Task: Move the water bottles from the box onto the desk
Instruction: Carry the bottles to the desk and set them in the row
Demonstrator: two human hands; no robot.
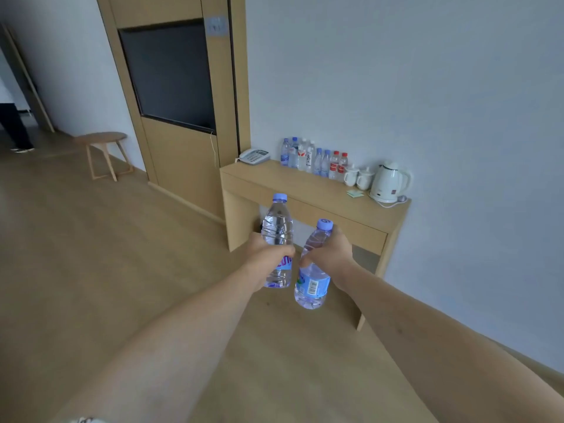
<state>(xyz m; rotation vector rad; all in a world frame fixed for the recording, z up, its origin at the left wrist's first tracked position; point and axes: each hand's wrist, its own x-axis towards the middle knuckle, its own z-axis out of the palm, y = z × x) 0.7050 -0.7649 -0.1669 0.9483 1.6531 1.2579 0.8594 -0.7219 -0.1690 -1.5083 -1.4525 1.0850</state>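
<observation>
My left hand (pixel 265 257) grips a clear water bottle with a lilac cap (pixel 277 224) around its middle, upright. My right hand (pixel 331 253) grips a second lilac-capped bottle (pixel 312 285) around its upper half, tilted a little to the right. Both bottles are held out in front of me, over the wooden floor, short of the light wooden desk (pixel 293 184). A row of several water bottles (pixel 314 160) stands at the desk's back by the wall. No box is in view.
On the desk are a telephone (pixel 254 156) at the left, two white mugs (pixel 358 177), a white kettle (pixel 389 182) and a green notepad (pixel 355 193). A wooden TV panel (pixel 171 77) stands left of the desk, a round stool (pixel 102 154) farther left. A person's legs (pixel 15 126) stand at the far left.
</observation>
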